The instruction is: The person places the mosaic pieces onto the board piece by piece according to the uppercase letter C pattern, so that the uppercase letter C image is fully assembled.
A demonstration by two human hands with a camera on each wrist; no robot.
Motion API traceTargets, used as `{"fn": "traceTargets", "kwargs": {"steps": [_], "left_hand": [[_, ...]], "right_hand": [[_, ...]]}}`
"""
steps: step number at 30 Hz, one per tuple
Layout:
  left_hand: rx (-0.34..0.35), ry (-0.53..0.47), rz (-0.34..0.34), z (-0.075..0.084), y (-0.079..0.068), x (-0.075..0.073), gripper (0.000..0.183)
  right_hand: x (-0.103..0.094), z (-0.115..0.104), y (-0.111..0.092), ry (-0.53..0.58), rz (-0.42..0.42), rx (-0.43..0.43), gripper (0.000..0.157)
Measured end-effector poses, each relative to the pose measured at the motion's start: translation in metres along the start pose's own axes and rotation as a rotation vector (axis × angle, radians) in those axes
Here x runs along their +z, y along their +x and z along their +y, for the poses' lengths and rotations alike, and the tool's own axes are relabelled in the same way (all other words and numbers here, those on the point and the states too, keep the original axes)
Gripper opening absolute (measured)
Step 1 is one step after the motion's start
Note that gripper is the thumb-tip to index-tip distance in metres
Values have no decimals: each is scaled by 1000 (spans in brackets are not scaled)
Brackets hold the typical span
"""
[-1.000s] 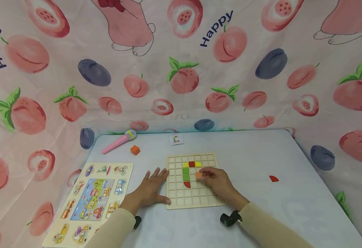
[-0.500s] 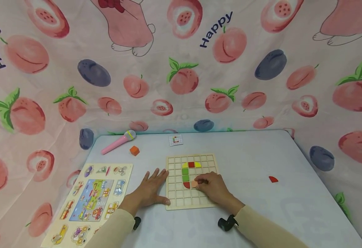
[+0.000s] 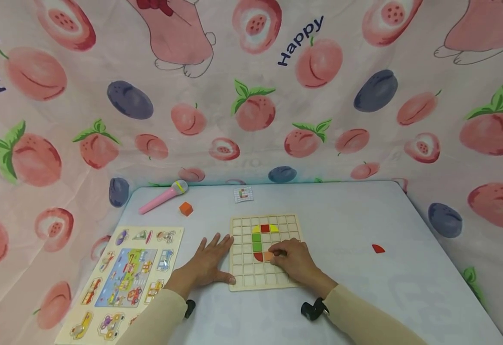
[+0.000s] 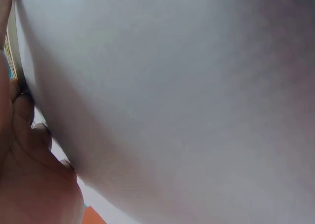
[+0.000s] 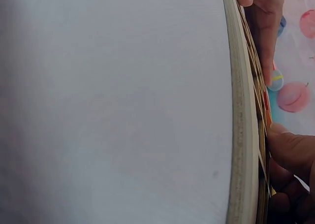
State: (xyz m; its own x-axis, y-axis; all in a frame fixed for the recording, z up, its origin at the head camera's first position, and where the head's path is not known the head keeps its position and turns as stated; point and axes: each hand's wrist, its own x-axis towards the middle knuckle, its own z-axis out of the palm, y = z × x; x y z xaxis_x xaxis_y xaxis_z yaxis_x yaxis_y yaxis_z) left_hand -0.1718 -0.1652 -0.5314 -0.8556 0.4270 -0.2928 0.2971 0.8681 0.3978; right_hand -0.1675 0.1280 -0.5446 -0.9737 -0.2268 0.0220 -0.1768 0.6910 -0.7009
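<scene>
A wooden grid board (image 3: 242,283) lies on the table in the head view. My left hand (image 3: 205,264) rests spread along its left edge, thumb near the lower corner. With thumb and fingers, my right hand (image 3: 298,262) pinches an orange square tile (image 3: 267,256) at a cell just right of a red quarter-round tile (image 3: 258,257). Two green square tiles (image 3: 257,242) stand in line above that red one. A red square tile (image 3: 265,228) sits between two yellow rounded tiles (image 3: 274,229) in the top row. In the right wrist view the board's edge (image 5: 238,120) hides most tiles.
A small pattern card (image 3: 244,194) lies behind the board. Towards the back left are an orange cube (image 3: 186,209) and a pink toy microphone (image 3: 163,197). A picture puzzle board (image 3: 105,314) lies left of the left forearm. Another red quarter-round tile (image 3: 378,248) lies far right.
My right hand has moved down and slightly left across the board, bringing the orange tile beside the red quarter-round tile. My left hand has stayed at the board's edge.
</scene>
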Motion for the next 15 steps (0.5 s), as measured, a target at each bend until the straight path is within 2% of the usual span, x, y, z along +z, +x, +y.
{"fn": "traceTargets", "kwargs": {"steps": [15], "left_hand": [[-11, -22, -4, 2, 0, -2, 124]], "right_hand": [[-1, -1, 0, -23, 0, -19, 17]]}}
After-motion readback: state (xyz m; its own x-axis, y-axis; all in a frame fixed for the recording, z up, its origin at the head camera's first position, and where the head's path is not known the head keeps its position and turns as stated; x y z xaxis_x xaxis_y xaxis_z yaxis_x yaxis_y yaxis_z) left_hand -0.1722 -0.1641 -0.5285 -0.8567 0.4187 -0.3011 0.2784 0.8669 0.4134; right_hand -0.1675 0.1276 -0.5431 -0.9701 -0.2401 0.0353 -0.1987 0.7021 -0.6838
